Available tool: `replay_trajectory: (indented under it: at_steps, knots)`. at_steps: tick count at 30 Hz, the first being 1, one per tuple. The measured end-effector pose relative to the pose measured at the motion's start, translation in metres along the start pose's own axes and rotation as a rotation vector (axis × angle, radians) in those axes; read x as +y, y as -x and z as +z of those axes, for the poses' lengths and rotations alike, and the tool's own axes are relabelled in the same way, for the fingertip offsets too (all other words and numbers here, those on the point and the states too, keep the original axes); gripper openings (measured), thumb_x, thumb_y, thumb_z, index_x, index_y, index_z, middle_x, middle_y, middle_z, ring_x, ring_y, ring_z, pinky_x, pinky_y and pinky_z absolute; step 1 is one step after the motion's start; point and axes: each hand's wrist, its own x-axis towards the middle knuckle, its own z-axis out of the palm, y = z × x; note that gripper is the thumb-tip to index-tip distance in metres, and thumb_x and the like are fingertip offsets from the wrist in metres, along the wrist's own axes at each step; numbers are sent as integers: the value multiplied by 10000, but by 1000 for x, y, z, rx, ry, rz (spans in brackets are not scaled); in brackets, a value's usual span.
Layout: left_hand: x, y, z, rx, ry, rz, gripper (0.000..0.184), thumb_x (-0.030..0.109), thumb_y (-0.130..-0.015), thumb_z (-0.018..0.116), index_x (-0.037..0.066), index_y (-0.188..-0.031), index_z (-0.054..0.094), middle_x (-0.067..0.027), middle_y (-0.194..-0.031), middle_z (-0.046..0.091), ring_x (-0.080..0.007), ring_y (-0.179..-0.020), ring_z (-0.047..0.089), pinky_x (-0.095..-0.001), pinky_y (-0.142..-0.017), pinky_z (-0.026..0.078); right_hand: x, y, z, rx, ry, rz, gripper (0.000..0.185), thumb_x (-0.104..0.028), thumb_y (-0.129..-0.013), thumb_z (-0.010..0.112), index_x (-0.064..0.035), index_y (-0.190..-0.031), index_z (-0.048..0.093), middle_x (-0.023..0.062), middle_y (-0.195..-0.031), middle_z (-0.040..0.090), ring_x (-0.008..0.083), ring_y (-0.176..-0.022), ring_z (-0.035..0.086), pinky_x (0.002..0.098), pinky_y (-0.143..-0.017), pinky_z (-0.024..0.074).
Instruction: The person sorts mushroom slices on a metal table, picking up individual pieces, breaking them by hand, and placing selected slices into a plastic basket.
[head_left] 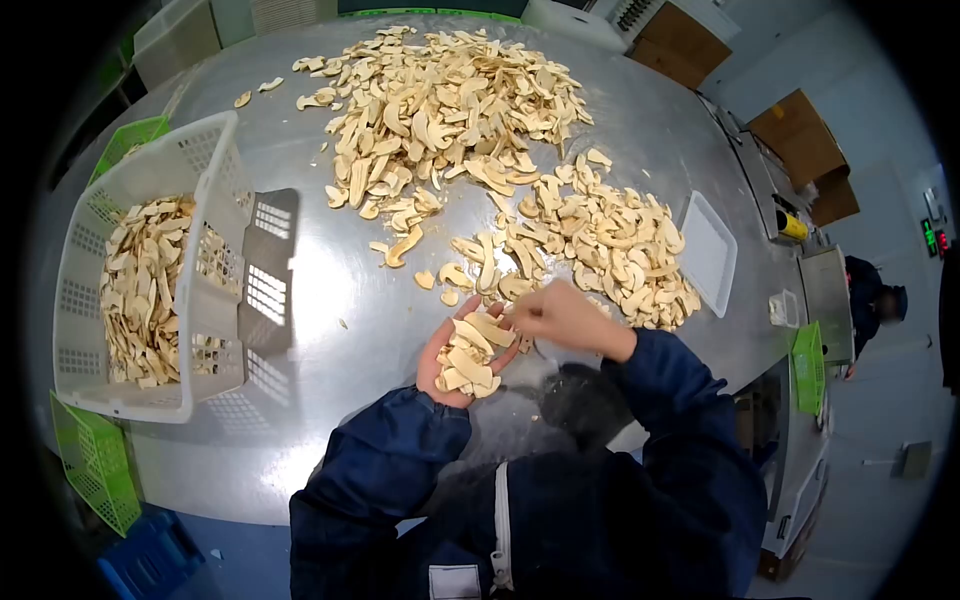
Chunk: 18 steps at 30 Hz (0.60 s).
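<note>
Mushroom slices (pixel 467 358) lie in my open, upturned left hand (pixel 432 366), near the heap (pixel 450 110) on the surface (pixel 370 335); my right hand (pixel 572 318) curls beside them (any pinch hidden). Picking seems in hand; next calls for a level left hand.

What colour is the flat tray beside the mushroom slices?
The flat rectangular plastic tray is white, in the head view.

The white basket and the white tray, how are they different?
The tall white plastic basket has high walls with holes; the flat white rectangular tray has just a low rim. The basket looks much bigger than the tray. The basket holds pale mushroom slices, while I see none inside the tray. Both are white and sit on the shiny metal table.
</note>
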Motion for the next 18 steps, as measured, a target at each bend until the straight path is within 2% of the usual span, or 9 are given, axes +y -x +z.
replay_trajectory:
  at_steps: [3,4,5,7,9,10,13,14,18]
  knots:
    - [-1,-2,-3,3,29,-4,462,361,-947,393,174,-1369,380,-111,-1310,473,-292,-1159,491,-518,-1002,362,48,-22,-31,297,131,136,183,-115,-762,570,-19,-908,622,141,-745,640,255,-606,591,312,-581,461]
    - [1,-2,-7,-3,39,-13,465,361,-943,402,175,-1369,380,-113,-1288,485,-288,-1136,503,-513,-994,369,78,-25,-35,464,243,-4,280,-50,-752,535,-25,-1024,596,171,-953,634,295,-839,612,350,-720,477]
    - [1,-2,-8,-9,52,-22,469,361,-940,410,176,-1369,379,-114,-1265,498,-284,-1112,515,-507,-987,377,84,-23,-45,439,365,110,387,9,-736,500,-38,-1114,569,215,-1131,557,345,-1042,544,382,-858,442]
    - [1,-1,-1,32,64,-24,469,353,-933,430,176,-1365,385,-110,-1165,529,-262,-988,540,-442,-876,430,102,-17,-45,353,559,314,434,31,-719,492,-63,-1135,573,250,-1186,512,397,-1089,497,394,-916,415]
    - [-1,-3,-7,1,145,-51,471,347,-931,438,174,-1366,381,-110,-1138,531,-256,-951,536,-409,-820,438,114,-5,-34,243,497,-11,351,-9,-756,503,-64,-1088,599,296,-1277,415,400,-987,550,397,-835,465]
    - [-1,-1,1,72,115,-45,480,343,-926,448,168,-1368,375,-105,-1116,527,-241,-914,525,-381,-770,432,93,-2,-31,272,395,-23,293,4,-737,502,-80,-977,648,244,-1166,535,375,-917,583,393,-783,476]
    - [0,-4,-5,19,95,-55,478,344,-924,444,167,-1363,376,-105,-1123,521,-237,-922,521,-385,-768,434,72,-15,-55,59,369,201,234,3,-737,489,-86,-844,678,180,-985,631,356,-848,603,403,-731,476]
    - [0,-4,-5,27,99,-58,474,345,-924,441,165,-1359,381,-106,-1120,524,-238,-921,522,-385,-767,436,93,-23,-61,208,379,140,204,-45,-781,481,-49,-788,684,133,-889,658,316,-846,613,397,-731,475]
    - [1,-4,-7,18,102,-56,463,347,-924,433,157,-1345,398,-108,-1102,534,-240,-913,525,-388,-766,442,128,-72,-82,486,457,379,219,-199,-779,546,-28,-767,681,172,-788,652,342,-774,618,417,-689,481]
